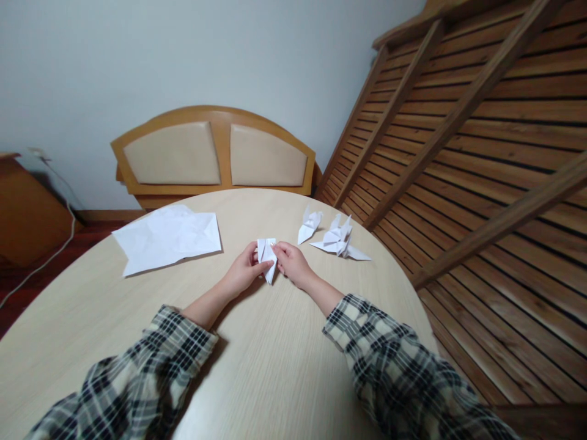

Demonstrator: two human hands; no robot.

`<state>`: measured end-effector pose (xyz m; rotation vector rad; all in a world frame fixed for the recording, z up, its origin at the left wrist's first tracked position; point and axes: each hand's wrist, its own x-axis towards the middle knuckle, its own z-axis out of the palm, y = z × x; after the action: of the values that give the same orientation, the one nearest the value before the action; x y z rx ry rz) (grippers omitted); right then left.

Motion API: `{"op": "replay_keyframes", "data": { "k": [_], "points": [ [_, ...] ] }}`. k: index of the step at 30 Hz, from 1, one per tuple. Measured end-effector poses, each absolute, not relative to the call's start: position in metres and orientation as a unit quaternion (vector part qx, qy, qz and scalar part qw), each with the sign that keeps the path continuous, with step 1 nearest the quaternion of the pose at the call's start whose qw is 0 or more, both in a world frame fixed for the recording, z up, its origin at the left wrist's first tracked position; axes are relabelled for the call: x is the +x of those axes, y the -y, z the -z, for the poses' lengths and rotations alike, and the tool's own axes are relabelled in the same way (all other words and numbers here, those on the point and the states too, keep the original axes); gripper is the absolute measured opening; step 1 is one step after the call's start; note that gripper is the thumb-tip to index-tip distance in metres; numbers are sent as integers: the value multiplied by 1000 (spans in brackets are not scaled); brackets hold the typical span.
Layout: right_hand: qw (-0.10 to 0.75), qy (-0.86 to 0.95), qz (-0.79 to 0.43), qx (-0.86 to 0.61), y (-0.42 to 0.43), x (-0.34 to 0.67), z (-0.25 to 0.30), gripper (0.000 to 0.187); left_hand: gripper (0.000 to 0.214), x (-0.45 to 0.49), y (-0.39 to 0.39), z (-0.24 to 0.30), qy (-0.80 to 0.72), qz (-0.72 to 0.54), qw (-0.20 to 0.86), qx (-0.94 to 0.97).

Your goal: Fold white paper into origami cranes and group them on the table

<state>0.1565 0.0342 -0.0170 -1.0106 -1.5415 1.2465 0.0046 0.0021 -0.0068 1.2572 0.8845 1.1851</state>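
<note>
Between my two hands is a small piece of folded white paper (266, 249), narrowing to a point at its lower end. My left hand (247, 267) grips it from the left, thumb laid across its front. On the right, my right hand (290, 263) pinches its upper right edge between thumb and fingers. Part of the paper is hidden behind the fingertips. To the right of my hands sit several folded white paper cranes (340, 237), some clustered together, with one folded paper figure (310, 225) slightly apart.
Creased white paper sheets (169, 238) lie at the left of the round wooden table (275, 354). A padded wooden headboard (215, 150) stands behind the table. Wooden slats (481, 183) rise along the right side. A white cable (68, 235) hangs at the far left.
</note>
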Motion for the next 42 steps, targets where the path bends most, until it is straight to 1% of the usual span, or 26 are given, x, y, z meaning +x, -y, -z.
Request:
{"op": "replay_keyframes", "data": {
  "k": [3,6,14,21,27,29,32,35,39,42],
  "points": [
    [431,616,-519,-406,-33,158,15,37,51,4,-3,7,-375,-508,573,523],
    [419,620,-525,-405,-31,159,13,36,49,4,-3,6,-374,-526,569,510],
    [437,657,-446,-422,-32,157,19,38,44,5,-1,5,-379,-535,564,503],
    [454,665,-417,-422,-37,158,27,37,35,6,1,-1,-410,-536,566,474],
    [455,672,-400,-426,-37,157,26,38,37,6,-1,3,-395,-534,562,493],
    [448,670,-411,-426,-35,157,22,38,38,6,-2,5,-400,-535,550,502],
    [427,650,-462,-426,-31,157,16,38,37,4,-3,6,-407,-534,542,505],
    [419,633,-497,-420,-29,158,13,43,35,4,-3,6,-400,-525,543,519],
    [429,623,-510,-409,-30,158,15,51,34,4,-2,6,-380,-507,553,542],
    [433,623,-506,-410,-34,157,20,51,34,3,-2,7,-380,-504,554,543]
  ]
}}
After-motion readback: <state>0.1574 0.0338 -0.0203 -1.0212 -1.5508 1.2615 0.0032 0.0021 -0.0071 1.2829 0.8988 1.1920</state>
